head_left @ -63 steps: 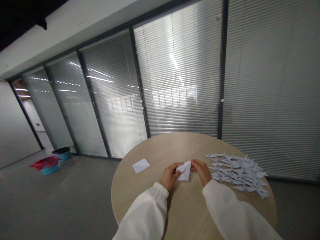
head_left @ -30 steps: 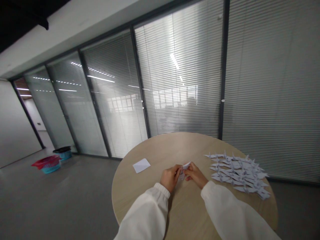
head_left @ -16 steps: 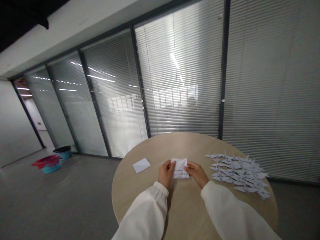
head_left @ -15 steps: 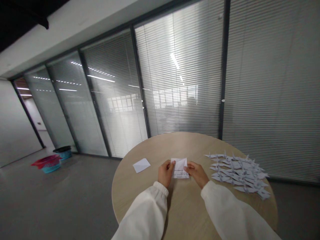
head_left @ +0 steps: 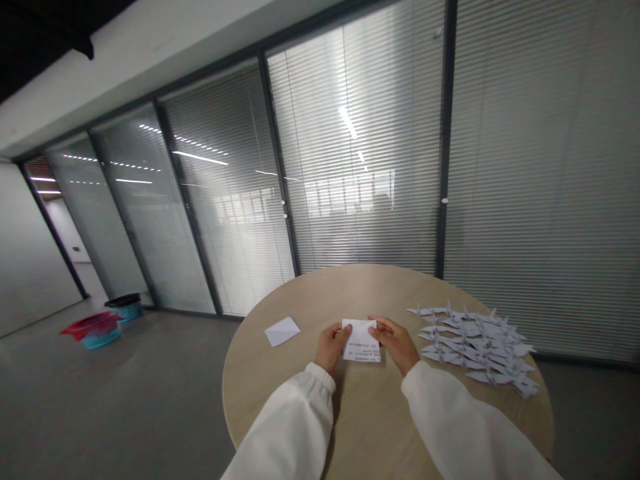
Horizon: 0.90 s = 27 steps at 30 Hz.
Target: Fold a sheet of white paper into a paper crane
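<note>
Between my two hands is a folded sheet of white paper (head_left: 361, 343), roughly square, with printed lines on its lower half. My left hand (head_left: 331, 347) pinches its left edge, thumb on top. At the upper right corner, my right hand (head_left: 395, 340) grips the paper with the thumb over the front and the fingers behind. A separate piece of white paper (head_left: 283, 331) with a crease lies flat on the table, left of my hands. To the right sits a group of several folded paper cranes (head_left: 475, 343), set close together in rows.
The round wooden table (head_left: 280, 407) stands close to a glass partition with blinds (head_left: 365, 220). On the floor at the far left are a blue basket with a red liner (head_left: 97, 330) and another with a black liner (head_left: 127, 307).
The paper between my hands has shifted slightly down and shows more of its printed side. My right thumb and fingers have moved a little along its upper right corner.
</note>
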Tool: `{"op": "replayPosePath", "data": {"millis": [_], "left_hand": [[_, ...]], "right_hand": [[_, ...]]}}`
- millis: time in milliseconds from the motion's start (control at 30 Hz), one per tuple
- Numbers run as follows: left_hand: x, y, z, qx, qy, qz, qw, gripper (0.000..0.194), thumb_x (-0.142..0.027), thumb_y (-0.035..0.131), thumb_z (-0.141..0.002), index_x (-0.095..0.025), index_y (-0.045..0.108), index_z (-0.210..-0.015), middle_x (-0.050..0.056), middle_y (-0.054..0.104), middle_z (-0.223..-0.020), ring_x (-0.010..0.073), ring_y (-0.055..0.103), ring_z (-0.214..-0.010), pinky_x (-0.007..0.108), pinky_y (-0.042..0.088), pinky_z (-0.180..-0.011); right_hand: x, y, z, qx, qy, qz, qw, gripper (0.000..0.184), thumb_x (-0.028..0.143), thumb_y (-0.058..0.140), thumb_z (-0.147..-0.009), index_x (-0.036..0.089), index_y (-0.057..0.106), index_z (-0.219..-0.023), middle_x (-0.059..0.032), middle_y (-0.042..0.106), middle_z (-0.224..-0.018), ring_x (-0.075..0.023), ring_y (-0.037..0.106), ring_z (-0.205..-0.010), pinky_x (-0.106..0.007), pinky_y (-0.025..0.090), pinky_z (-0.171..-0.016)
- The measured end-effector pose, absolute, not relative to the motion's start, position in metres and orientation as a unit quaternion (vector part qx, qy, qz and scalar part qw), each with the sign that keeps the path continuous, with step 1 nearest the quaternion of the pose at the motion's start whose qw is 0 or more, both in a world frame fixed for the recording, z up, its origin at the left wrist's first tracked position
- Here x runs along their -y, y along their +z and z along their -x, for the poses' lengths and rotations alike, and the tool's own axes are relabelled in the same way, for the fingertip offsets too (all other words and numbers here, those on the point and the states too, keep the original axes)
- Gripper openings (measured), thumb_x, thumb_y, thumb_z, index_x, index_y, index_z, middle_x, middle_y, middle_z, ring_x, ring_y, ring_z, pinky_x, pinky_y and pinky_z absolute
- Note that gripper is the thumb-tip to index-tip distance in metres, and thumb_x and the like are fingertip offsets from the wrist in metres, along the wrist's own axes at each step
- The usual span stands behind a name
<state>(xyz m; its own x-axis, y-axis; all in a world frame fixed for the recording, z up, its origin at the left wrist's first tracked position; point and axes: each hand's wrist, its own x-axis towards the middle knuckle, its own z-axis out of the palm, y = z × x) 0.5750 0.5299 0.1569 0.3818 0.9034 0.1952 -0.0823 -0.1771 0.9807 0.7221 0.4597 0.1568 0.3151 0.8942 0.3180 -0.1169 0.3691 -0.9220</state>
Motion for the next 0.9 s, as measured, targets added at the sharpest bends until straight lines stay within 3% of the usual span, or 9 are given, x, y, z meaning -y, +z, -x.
{"op": "replayPosePath", "data": {"millis": [400,667,900], "left_hand": [[-0.522,0.160,-0.577,-0.300,0.463,-0.580,0.600,0.042,-0.049,0.065,-0.061,-0.008,0.063,-0.070,0.003,0.059,-0.052,0.0113,0.051,-0.044,0.022,0.038,-0.042],[-0.520,0.162,-0.575,-0.288,0.445,-0.534,0.659,0.039,-0.047,0.066,-0.061,-0.009,0.062,-0.065,0.005,0.062,-0.053,0.0133,0.055,-0.047,0.024,0.040,-0.047],[-0.523,0.164,-0.571,-0.281,0.432,-0.518,0.682,0.038,-0.046,0.067,-0.062,-0.008,0.063,-0.062,0.007,0.062,-0.052,0.0128,0.055,-0.045,0.024,0.040,-0.047]], "right_hand": [[-0.459,0.156,-0.722,0.496,0.277,0.479,0.669,0.043,0.041,0.064,-0.066,0.012,0.065,-0.098,-0.0069,0.067,-0.076,-0.0207,0.061,-0.070,-0.031,0.050,-0.062],[-0.450,0.163,-0.719,0.587,0.138,0.497,0.624,0.025,0.033,0.054,-0.077,0.019,0.068,-0.091,-0.0077,0.065,-0.083,-0.0180,0.060,-0.075,-0.029,0.050,-0.065],[-0.449,0.159,-0.718,0.685,0.017,0.476,0.552,0.025,0.022,0.048,-0.083,0.025,0.065,-0.101,-0.0048,0.061,-0.084,-0.0154,0.058,-0.078,-0.028,0.049,-0.070]]}}
